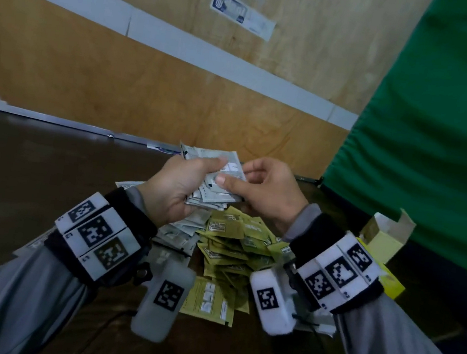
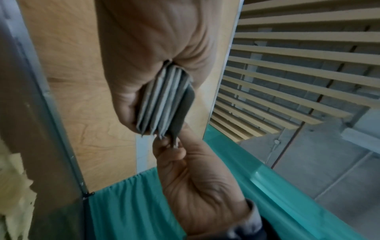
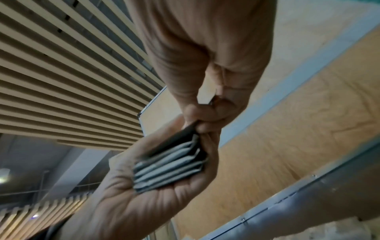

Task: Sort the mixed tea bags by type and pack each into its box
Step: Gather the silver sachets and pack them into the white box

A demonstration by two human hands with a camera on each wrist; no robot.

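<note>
Above the table my left hand (image 1: 186, 182) grips a stack of grey tea bags (image 1: 213, 180), thumb on top. My right hand (image 1: 257, 189) pinches the right edge of the top grey bag between thumb and forefinger. In the left wrist view the grey stack (image 2: 162, 102) shows edge-on in my palm, with the right hand (image 2: 191, 172) pinching it from below. The right wrist view shows the same stack (image 3: 170, 165) lying in the left palm. Below my hands a mixed pile lies on the table: yellow-green tea bags (image 1: 231, 248) and more grey tea bags (image 1: 179, 235).
A pale yellow box (image 1: 383, 237) with open flaps stands at the right, by a bright yellow box (image 1: 388, 281). A green cloth (image 1: 442, 131) hangs at the right. A wooden panel (image 1: 149, 84) backs the dark brown table (image 1: 32, 172).
</note>
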